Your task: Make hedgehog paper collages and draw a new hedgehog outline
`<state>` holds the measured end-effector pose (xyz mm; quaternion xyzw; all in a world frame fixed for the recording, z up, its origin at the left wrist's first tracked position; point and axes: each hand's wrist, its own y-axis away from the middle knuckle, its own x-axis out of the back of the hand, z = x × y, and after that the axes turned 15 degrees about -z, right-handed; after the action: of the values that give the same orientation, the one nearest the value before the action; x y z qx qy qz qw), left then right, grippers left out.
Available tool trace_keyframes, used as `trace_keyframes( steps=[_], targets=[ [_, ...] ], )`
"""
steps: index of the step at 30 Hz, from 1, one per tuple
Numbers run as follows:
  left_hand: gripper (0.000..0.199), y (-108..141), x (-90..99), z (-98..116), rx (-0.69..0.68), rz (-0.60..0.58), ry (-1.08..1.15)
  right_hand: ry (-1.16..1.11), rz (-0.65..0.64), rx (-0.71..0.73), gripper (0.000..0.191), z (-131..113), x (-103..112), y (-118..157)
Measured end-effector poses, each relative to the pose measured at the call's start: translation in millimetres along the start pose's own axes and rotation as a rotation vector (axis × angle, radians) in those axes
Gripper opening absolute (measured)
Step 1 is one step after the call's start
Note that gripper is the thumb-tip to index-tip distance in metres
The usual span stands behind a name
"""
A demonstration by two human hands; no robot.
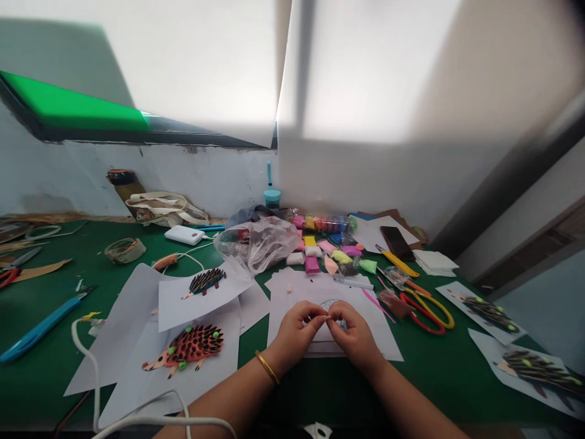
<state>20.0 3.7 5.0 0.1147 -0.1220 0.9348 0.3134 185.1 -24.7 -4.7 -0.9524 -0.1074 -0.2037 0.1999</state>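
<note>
My left hand (295,332) and my right hand (359,338) meet over a stack of white paper (283,299), thumbs and fingertips pinched together. Between them is a tiny pale piece of clay (328,317), mostly covered by the fingers. Beneath the hands, a drawing with a patterned outline (326,303) shows only in part. A small peach clay bit (289,288) lies on the same sheet. Just right of my right hand are a pink modelling tool (378,305) and a capped pen-like tool (354,283).
Coloured clay packets (312,264) and a clear plastic bag (260,244) lie behind the paper. Scissors (429,311), a yellow cutter (398,262) and a phone (397,242) are at right. Hedgehog pictures (196,350) lie left; a white cable (95,378) loops in front.
</note>
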Motion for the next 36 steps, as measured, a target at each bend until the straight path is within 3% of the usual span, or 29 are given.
trace_keyframes(
  steps=[7, 14, 22, 24, 30, 36],
  targets=[
    [0.015, -1, -0.1, -2, 0.025, 0.046, 0.023, 0.029, -0.038, -0.030, 0.006, -1, 1, 1],
    [0.023, -3, -1.7, -7, 0.048, 0.019, 0.241, -0.027, -0.082, -0.018, 0.013, -2, 2, -1],
    [0.032, -2, 4.0, -2, 0.100, -0.147, 0.581, -0.037, -0.036, -0.005, 0.017, -3, 2, 0],
    [0.032, -1, 5.1, -1, 0.076, -0.116, 0.499, -0.025, -0.016, -0.015, 0.017, -2, 1, 0],
    [0.018, 2, 4.4, 4, -0.056, -0.017, -0.016, 0.033, -0.065, -0.056, 0.018, 0, -1, -1],
    [0.010, 1, 0.1, 3, 0.005, 0.062, -0.121, 0.052, -0.091, -0.071, 0.015, -2, -2, -1]
  ],
)
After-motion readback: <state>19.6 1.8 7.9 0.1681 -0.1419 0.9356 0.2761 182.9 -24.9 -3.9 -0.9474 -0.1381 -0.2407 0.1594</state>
